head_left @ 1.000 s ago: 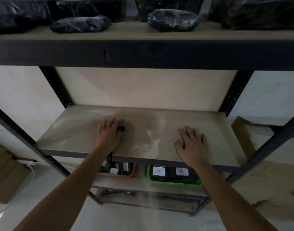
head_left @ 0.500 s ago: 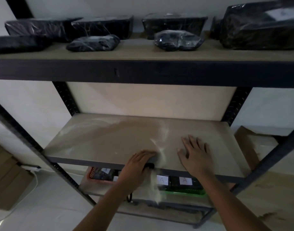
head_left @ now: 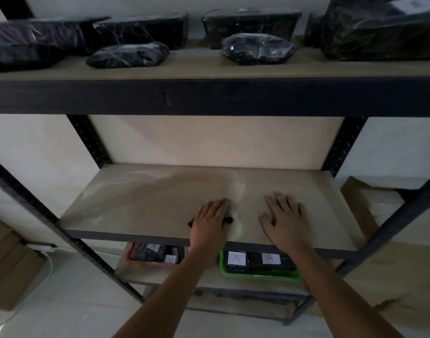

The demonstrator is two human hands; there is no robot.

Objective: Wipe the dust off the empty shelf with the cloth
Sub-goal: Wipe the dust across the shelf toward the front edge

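Overhead, black wrapped bundles (head_left: 127, 54) crowd the upper shelf (head_left: 209, 69).

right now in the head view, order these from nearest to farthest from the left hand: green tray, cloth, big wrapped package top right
1. cloth, under the left hand, on the empty shelf
2. green tray, on the shelf below, to the right
3. big wrapped package, top shelf, far right
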